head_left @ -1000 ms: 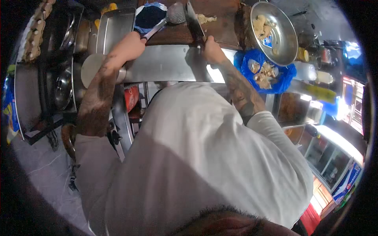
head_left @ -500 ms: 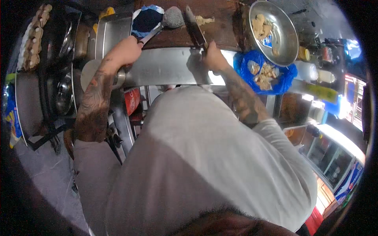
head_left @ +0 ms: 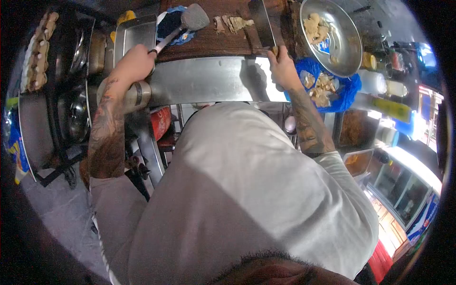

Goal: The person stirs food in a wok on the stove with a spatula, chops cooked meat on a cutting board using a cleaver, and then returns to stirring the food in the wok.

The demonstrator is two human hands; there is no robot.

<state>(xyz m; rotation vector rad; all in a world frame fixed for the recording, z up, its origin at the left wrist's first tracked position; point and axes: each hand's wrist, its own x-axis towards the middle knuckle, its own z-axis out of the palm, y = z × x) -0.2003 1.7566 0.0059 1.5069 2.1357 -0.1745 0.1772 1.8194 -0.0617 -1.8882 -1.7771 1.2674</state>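
Note:
My left hand is closed round the handle of a spatula with a broad grey head. That head hovers over a blue-edged bag with dark contents. In my right hand is a large knife, its blade pointing away from me over the dark wooden board. Pale sliced pieces, perhaps meat, lie in a row on the board between the two tools.
On the right stands a metal bowl with pale pieces, beside a blue plastic bag of scraps. A metal tray and a round metal container are on the left. An egg carton lies far left.
Both hands have moved apart: the spatula shifted left, the knife right. The row of sliced pieces shows more fully between them.

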